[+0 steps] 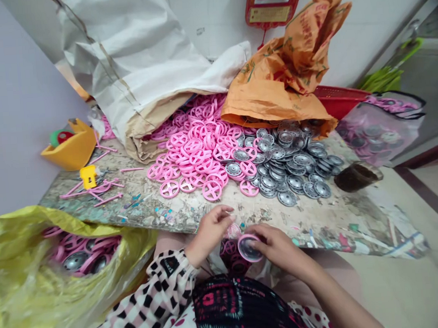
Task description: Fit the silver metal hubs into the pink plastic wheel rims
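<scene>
My right hand point(276, 244), at the table's front edge, grips a toy wheel point(250, 247) with a pink rim and a grey inner face. To its left, my left hand point(210, 233) has its fingers apart and slightly curled, with nothing seen in them. Beyond my hands lies a heap of pink spoked wheel rings point(199, 158). Against its right side rests a pile of grey metallic-looking wheel discs point(295, 163). Below my hands, by my lap, several pink and dark wheels point(229, 254) show partly, mostly covered by the hands.
A white sack point(138, 54) and an orange sack point(274, 89) lie open behind the heaps. A yellow bag point(19, 281) of wheels hangs at front left. Pink rods point(108, 199) and a yellow container point(70, 150) are left; a dark jar point(356, 177) stands right.
</scene>
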Demonstrator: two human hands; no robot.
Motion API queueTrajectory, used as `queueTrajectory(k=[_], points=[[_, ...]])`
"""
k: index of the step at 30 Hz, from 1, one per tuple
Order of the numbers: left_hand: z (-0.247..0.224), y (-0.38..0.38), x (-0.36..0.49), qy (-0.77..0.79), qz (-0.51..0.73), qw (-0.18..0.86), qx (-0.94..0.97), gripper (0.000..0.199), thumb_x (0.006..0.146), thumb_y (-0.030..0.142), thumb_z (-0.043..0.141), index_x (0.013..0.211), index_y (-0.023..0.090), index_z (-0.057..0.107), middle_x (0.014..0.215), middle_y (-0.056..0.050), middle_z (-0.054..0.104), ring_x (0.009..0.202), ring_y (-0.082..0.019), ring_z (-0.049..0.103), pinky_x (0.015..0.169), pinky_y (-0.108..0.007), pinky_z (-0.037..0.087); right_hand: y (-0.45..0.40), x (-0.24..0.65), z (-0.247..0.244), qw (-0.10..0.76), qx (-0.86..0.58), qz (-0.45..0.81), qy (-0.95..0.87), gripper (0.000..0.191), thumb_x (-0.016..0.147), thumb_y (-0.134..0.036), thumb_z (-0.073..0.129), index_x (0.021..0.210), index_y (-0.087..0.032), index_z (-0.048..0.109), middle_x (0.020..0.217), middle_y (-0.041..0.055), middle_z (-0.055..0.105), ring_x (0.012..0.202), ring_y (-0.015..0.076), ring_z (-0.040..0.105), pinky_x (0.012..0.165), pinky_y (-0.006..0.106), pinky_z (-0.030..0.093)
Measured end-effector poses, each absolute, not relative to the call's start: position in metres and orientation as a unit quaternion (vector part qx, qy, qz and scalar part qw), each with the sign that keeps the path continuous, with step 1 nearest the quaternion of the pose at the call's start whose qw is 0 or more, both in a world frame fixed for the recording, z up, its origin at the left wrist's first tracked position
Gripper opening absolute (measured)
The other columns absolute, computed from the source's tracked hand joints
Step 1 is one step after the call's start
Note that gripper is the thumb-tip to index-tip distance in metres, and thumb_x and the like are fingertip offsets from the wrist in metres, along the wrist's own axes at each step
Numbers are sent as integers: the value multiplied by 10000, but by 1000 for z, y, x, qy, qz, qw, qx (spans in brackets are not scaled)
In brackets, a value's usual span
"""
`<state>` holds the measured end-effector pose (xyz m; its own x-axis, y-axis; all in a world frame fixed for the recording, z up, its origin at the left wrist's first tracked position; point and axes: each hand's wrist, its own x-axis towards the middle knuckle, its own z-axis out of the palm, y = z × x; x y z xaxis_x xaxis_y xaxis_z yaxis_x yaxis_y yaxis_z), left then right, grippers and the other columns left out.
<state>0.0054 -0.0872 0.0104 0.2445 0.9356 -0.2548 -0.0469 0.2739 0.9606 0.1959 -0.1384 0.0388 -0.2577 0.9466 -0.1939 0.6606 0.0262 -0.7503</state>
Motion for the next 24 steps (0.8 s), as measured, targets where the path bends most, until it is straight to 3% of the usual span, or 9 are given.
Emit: queueTrajectory(k=[3, 6, 9, 12, 15, 18, 21, 24], points=[[0, -68, -12, 557, 435, 446, 549, 258, 791, 262, 590, 1030, 172, 630, 956, -49, 615, 756, -131, 562, 729, -276, 470, -139, 216, 43, 144, -608, 335, -706, 317, 831, -396, 549, 1083, -240, 662, 970, 55, 614, 884, 210, 584, 811, 334, 436], [-5, -49, -22, 594, 431, 301, 610, 380, 787, 248, 604, 1161, 186, 579, 1150, -79, 551, 892, -167, 570, 816, -318, 475, -128, 240, 41, 192, -663, 259, -676, 366, 859, -465, 474, 1028, -208, 671, 951, 70, 618, 858, 211, 587, 798, 332, 443], [-1, -36, -20, 620, 377, 241, 645, 507, 755, 253, 649, 1233, 157, 509, 1194, -113, 536, 1083, -243, 530, 927, -382, 442, -109, 263, 36, 211, -734, 134, -632, 401, 863, -458, 443, 1048, -179, 664, 977, 96, 612, 874, 232, 574, 825, 354, 442], [4, -29, -14, 651, 334, 222, 645, 596, 727, 284, 682, 1260, 130, 466, 1206, -140, 535, 1149, -283, 497, 962, -413, 415, -93, 276, 32, 143, -794, 13, -590, 480, 874, -441, 437, 1181, -118, 614, 1041, 164, 583, 980, 300, 537, 880, 410, 416], [6, -27, -10, 668, 314, 225, 636, 581, 692, 308, 708, 1207, 149, 491, 1176, -132, 545, 1114, -284, 517, 921, -406, 428, -85, 276, 28, 70, -818, -25, -571, 545, 895, -466, 420, 1252, -81, 565, 1072, 207, 565, 1033, 342, 505, 887, 434, 399], [4, -27, -12, 665, 322, 268, 619, 436, 689, 296, 693, 1071, 180, 520, 1031, -77, 600, 953, -242, 580, 821, -371, 456, -84, 275, 22, 69, -819, -23, -569, 555, 877, -478, 453, 1256, -87, 562, 1069, 205, 561, 1021, 336, 507, 882, 424, 396], [3, -32, -12, 615, 373, 405, 564, 339, 696, 251, 658, 980, 192, 483, 794, -2, 610, 715, -166, 599, 669, -292, 474, -83, 281, 16, 136, -817, 4, -560, 596, 790, -486, 549, 1231, -85, 571, 1035, 186, 573, 997, 317, 514, 867, 405, 402], [8, -44, -7, 526, 400, 601, 450, 362, 676, 228, 659, 972, 191, 455, 686, 28, 595, 560, -134, 578, 522, -237, 465, -82, 291, 13, 224, -815, 45, -533, 626, 682, -493, 604, 1167, -97, 595, 924, 127, 587, 893, 280, 529, 788, 378, 416]])
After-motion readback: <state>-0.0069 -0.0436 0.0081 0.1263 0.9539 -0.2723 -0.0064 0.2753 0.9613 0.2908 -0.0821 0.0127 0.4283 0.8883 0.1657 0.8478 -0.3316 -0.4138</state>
